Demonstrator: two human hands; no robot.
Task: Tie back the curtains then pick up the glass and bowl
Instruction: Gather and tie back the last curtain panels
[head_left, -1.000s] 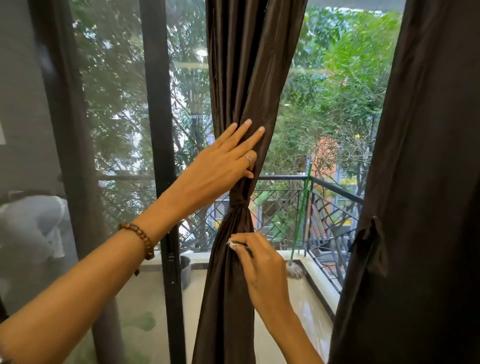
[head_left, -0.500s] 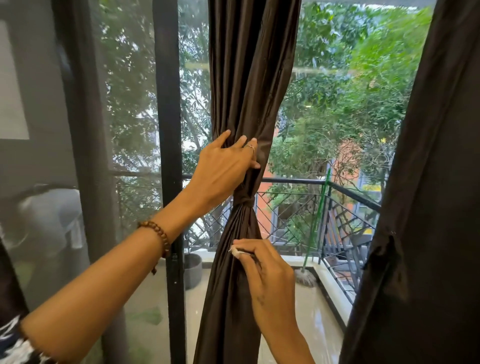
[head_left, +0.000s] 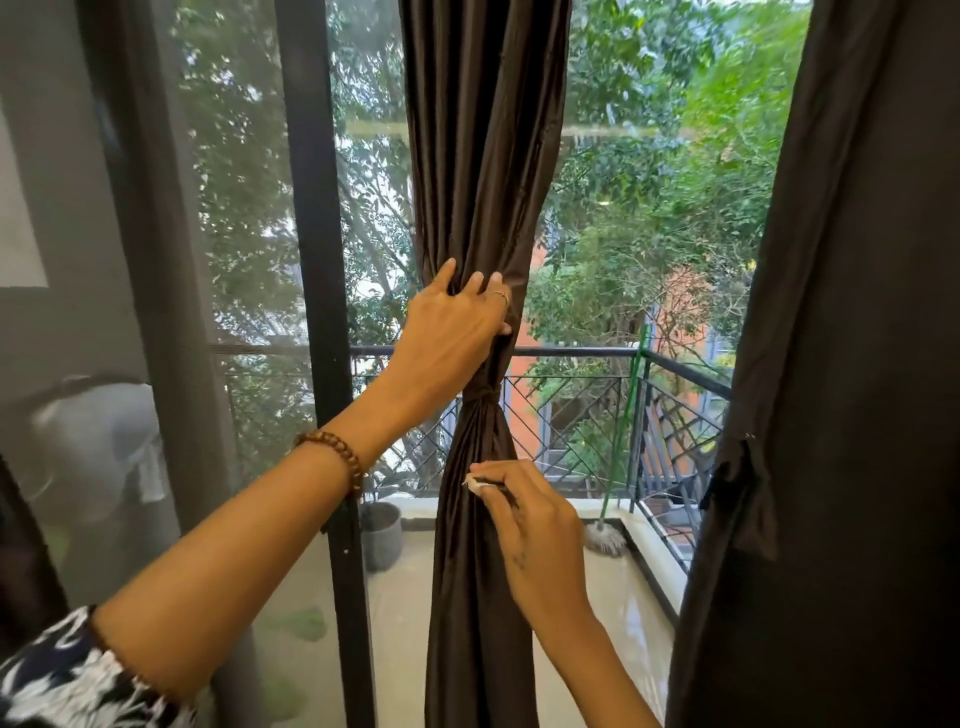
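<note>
1. Curtain (head_left: 480, 156) centre window, cinched by tie (head_left: 480, 402).
2. Left hand (head_left: 452, 332) gripping folds above tie.
3. Right hand (head_left: 530, 514) below tie, pinching small white bit against fabric.
4. Second curtain (head_left: 841, 364) far right.

Left hand (head_left: 452, 327) raised with fingers (head_left: 475, 283) curled; right hand (head_left: 535, 525) lower, pinching.

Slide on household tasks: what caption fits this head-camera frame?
Left hand grips the gathered brown curtain above its tie; right hand pinches fabric below.
</note>
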